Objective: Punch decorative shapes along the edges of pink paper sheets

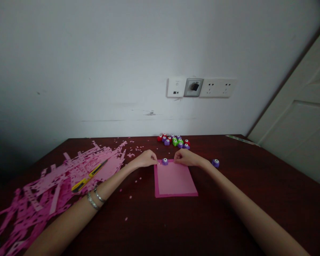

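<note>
A light pink sheet of paper (174, 179) lies over darker pink paper (176, 195) on the dark table. On the sheet's far edge sits a small purple craft punch (164, 162) with a white, eye-like top. My left hand (147, 158) is closed in a pinch at the far left corner of the paper. Closed the same way, my right hand (186, 157) grips the far edge to the right of the punch. Both sets of fingertips are partly hidden by the hands. Tiny pink cut-outs (160, 163) lie by the left fingertips.
Punched pink paper strips (53, 177) pile up on the left, with a yellow utility knife (89, 176) on top. Several red, green and purple punches (175, 142) cluster near the wall. Another purple punch (215, 163) stands beside my right forearm. Pink confetti (130, 155) dots the table.
</note>
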The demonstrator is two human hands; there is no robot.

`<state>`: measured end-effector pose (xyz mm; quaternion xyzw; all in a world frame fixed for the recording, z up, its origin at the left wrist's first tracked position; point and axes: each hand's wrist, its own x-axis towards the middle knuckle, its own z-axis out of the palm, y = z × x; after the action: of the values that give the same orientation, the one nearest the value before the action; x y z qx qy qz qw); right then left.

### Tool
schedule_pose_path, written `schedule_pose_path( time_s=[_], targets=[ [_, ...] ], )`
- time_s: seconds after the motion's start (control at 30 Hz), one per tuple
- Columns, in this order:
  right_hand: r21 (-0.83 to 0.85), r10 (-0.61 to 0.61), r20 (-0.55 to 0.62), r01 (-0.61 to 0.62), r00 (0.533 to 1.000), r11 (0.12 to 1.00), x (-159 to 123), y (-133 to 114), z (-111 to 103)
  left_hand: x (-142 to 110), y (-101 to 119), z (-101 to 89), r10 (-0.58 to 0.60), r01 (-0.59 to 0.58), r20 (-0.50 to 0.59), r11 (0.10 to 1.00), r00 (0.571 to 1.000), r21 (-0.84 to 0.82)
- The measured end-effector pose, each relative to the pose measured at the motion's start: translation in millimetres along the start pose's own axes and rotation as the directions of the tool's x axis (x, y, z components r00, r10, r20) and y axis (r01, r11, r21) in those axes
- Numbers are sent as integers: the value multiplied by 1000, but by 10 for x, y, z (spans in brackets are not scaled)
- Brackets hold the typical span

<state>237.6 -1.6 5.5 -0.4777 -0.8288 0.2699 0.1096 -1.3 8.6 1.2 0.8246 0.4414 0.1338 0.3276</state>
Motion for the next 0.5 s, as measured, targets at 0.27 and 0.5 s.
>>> schedule_pose_path(
  time_s=[0.27, 0.5],
  targets=[
    [10, 33, -22, -33, 999, 999, 4, 25, 1, 42, -53, 46, 28, -27, -43, 999, 999, 21],
    [-4, 54, -23, -54, 998, 999, -8, 0, -17, 45, -39, 59, 13, -12, -70, 1000, 997, 13]
  ],
)
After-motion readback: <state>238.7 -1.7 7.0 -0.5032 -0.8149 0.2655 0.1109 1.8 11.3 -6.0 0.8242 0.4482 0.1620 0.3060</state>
